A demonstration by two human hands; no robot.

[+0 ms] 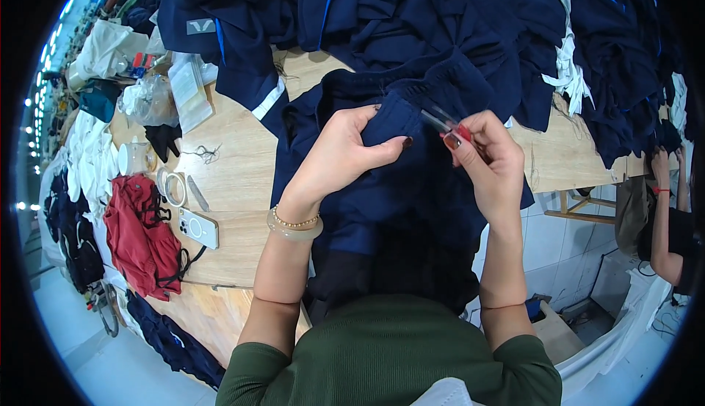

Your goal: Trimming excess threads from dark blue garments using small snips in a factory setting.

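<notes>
A navy garment with a gathered, elastic-looking waistband [382, 200] lies over the table's front edge and hangs down before me. My left hand [345, 149] pinches its waistband, with the thumb on top and the other fingers hidden beneath the cloth. In my right hand [490, 157] is a pair of small thread snips [439, 121], red at the handle. Their slim metal blades point left toward the waistband, close to my left thumb. Whether the blades touch the cloth I cannot tell.
Navy garments with blue stripes [367, 16] are heaped along the far side. On the wooden table [235, 200] at left lie a phone [198, 228], a tape roll [175, 189], a red cloth bag [139, 237] and plastic packets [191, 90]. Another person's arm [664, 222] shows at right.
</notes>
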